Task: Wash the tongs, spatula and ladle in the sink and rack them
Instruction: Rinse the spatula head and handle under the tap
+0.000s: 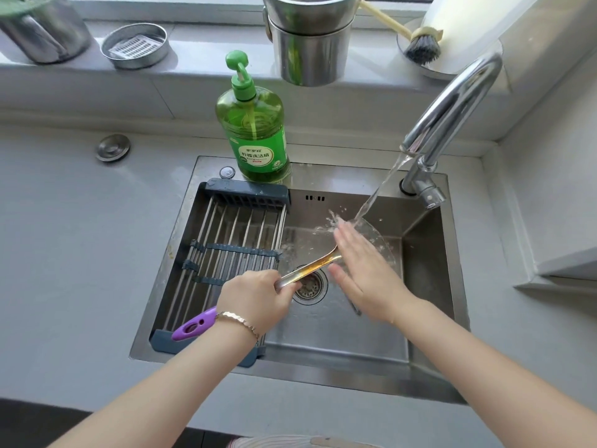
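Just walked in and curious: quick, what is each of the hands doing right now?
Left hand: closed around the purple-handled utensil's metal shaft.
Right hand: open, flat, rubbing the utensil's head under the running water; holding nothing.

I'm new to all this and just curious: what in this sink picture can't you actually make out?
- Head of the utensil: in the head view, covered by the right hand and splashing water.
- Dark item on the sink floor: mostly hidden under the right wrist.
- Steel cup on the sill: top cut off by the frame edge.
- Soap bottle: small label print unreadable.
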Action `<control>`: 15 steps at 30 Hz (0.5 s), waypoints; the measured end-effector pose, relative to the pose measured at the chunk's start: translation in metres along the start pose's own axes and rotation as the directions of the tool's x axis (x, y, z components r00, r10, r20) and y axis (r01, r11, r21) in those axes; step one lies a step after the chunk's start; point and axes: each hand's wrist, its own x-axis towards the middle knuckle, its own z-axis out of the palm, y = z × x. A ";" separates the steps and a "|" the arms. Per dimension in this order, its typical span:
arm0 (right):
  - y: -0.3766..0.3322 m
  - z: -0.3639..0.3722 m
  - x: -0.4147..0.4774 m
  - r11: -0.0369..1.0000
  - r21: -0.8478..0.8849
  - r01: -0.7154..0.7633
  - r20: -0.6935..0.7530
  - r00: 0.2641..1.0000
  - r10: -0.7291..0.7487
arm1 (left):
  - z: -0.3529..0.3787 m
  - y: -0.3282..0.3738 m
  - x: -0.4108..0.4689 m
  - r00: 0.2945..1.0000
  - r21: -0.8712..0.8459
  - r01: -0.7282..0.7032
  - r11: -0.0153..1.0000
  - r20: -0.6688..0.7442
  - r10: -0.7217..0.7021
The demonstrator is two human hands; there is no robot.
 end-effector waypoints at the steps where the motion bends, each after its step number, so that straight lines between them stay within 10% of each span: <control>1: 0.004 -0.002 0.003 0.997 0.042 -0.065 -0.021 0.998 0.066 | 0.000 0.001 0.000 1.000 -0.004 0.007 1.000 0.006 -0.007; 3: 0.008 -0.009 0.008 0.973 0.104 -0.204 -0.022 0.978 0.207 | 0.002 0.003 0.001 1.000 0.002 0.018 1.000 0.010 -0.018; 7: 0.001 -0.004 0.005 0.998 0.044 -0.045 -0.009 0.999 0.045 | 0.000 0.004 0.005 0.999 -0.010 0.049 0.999 0.014 -0.049; 11: 0.017 -0.013 0.015 0.932 0.177 -0.318 -0.018 0.945 0.326 | -0.002 0.008 0.007 0.999 -0.008 0.034 0.999 0.003 -0.034; 15: 0.004 -0.008 0.012 0.995 0.012 -0.099 -0.062 0.993 0.100 | -0.002 0.014 0.009 0.998 -0.033 0.058 0.998 0.013 -0.057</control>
